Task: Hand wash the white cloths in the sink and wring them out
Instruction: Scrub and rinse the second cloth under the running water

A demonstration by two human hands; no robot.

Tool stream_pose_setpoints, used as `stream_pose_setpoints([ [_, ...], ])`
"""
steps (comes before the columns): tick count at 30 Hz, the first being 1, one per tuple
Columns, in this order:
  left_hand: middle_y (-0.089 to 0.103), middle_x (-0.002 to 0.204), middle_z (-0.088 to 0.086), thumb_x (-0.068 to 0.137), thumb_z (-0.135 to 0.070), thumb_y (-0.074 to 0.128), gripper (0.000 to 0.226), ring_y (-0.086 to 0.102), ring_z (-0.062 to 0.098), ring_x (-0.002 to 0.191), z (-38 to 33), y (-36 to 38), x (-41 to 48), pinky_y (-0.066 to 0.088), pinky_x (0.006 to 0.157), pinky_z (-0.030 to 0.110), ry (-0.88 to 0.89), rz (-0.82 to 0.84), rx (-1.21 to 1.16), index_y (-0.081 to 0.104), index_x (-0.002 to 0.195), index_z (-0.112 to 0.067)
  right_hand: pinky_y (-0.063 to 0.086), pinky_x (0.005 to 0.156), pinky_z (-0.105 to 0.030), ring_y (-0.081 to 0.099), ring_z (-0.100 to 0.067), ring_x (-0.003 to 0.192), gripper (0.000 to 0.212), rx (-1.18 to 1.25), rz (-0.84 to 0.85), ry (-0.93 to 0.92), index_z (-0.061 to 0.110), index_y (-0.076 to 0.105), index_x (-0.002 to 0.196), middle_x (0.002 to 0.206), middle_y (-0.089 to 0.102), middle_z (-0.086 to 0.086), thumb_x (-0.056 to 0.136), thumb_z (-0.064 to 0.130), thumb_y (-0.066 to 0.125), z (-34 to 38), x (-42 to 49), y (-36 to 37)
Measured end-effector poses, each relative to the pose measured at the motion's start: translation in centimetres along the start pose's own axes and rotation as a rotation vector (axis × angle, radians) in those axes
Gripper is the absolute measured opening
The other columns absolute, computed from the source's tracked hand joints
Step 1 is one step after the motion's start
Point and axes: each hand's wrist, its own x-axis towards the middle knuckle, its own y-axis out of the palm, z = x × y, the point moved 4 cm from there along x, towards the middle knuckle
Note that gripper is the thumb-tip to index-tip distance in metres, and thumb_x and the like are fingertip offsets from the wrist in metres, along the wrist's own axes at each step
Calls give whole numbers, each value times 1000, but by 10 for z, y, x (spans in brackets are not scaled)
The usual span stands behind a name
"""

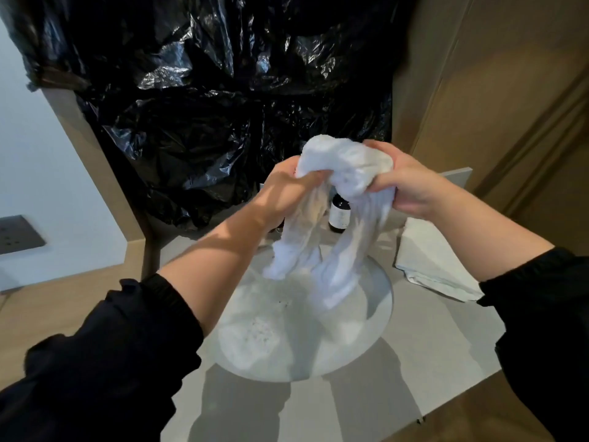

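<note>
Sleeves: the black sleeves (111, 362) sit bunched at the forearms in the lower corners. If one slides down toward the wrist, it would likely get wet.
Sink: the round sink (357, 349) at lower centre holds sudsy water. The pale lump (251, 341) at its lower left may be another cloth, but I cannot tell.
White cloth: the white cloth (344, 164) is bunched at mid-frame above the sink. Its two tails hang toward the water, and contact is unclear.
Left hand: the left hand (287, 189) has its fingers curled tight round the left end of the bunch.
Right hand: the right hand (411, 183) is clenched round the right end.
Slip risk: wet fabric twisted hard could slide out of one fist, drop and splash suds.
Drip risk: if the hands drift right, the runoff would land on the counter (424, 342) and soak the folded cloth (430, 260) lying there.
Bottle: the dark bottle (339, 212) stands just past the far rim, behind the tails. A swinging tail could tip it.
Backdrop: black plastic sheeting (223, 90) fills the upper frame, well clear.
Wall plate: a grey wall plate (19, 234) sits at the left edge, apart from the work.
</note>
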Motion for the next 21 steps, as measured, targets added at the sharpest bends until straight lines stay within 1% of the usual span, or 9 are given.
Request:
stream_pose_setpoints([
  [3, 69, 94, 12, 94, -12, 56, 16, 67, 22, 82, -19, 6, 8, 56, 73, 37, 23, 42, -9, 64, 106, -4, 53, 91, -44, 61, -23, 114, 99, -228, 166, 64, 26, 32, 145, 130, 55, -7, 60, 0, 76, 2, -2, 6],
  [6, 69, 86, 11, 89, -10, 58, 21, 68, 18, 73, -30, 6, 13, 55, 62, 31, 44, 60, 136, 63, 107, 0, 55, 86, -38, 65, -23, 106, 69, -293, 179, 85, 15, 48, 134, 120, 64, -11, 73, -7, 73, 6, 0, 17],
  [8, 71, 90, 13, 87, -14, 65, 24, 69, 21, 77, -29, -2, 18, 58, 69, 36, 31, 56, 180, 64, 107, -1, 54, 78, -34, 66, -26, 96, 47, -447, 95, 78, 8, 60, 119, 107, 67, -14, 76, -12, 64, 16, 6, 15],
  [11, 72, 99, 6, 83, -22, 72, 29, 70, 20, 89, -19, -18, 20, 58, 83, 41, -56, 26, 310, 66, 110, -13, 43, 69, -34, 57, -26, 80, 27, -605, 12, 73, 3, 65, 93, 84, 61, -15, 67, -4, 64, 40, 11, 14],
  [13, 71, 100, 1, 80, -25, 74, 33, 68, 17, 92, -14, -23, 17, 57, 86, 39, -103, 32, 387, 64, 111, -20, 40, 66, -33, 54, -25, 75, 28, -640, 21, 61, 3, 62, 85, 79, 56, -14, 58, 1, 62, 57, 10, 24],
  [15, 68, 101, -1, 79, -29, 75, 37, 66, 16, 94, -11, -23, 13, 56, 85, 37, -108, 47, 426, 60, 112, -23, 37, 59, -29, 51, -24, 71, 39, -595, 40, 54, 2, 58, 88, 76, 51, -14, 49, 2, 57, 65, 10, 36],
  [17, 63, 104, -7, 77, -33, 77, 52, 64, 12, 97, -2, -21, 8, 56, 82, 28, -92, 42, 423, 51, 122, -24, 38, 56, -26, 51, -26, 69, 47, -518, 26, 59, -2, 57, 91, 76, 48, -17, 44, 1, 54, 66, 12, 45],
  [19, 55, 113, -16, 75, -25, 81, 82, 57, -2, 103, 10, -10, -2, 48, 82, 10, 28, 62, 347, 32, 140, -23, 38, 59, -28, 52, -29, 72, 45, -459, -13, 44, -6, 56, 87, 78, 49, -18, 43, 1, 54, 64, 18, 52],
  [21, 47, 128, -18, 67, -12, 86, 108, 49, -6, 117, 30, 9, -14, 39, 94, 8, 173, 101, 198, 15, 147, -19, 38, 59, -28, 53, -29, 72, 33, -395, -50, 34, -2, 52, 74, 72, 51, -15, 41, 1, 53, 62, 21, 61],
])
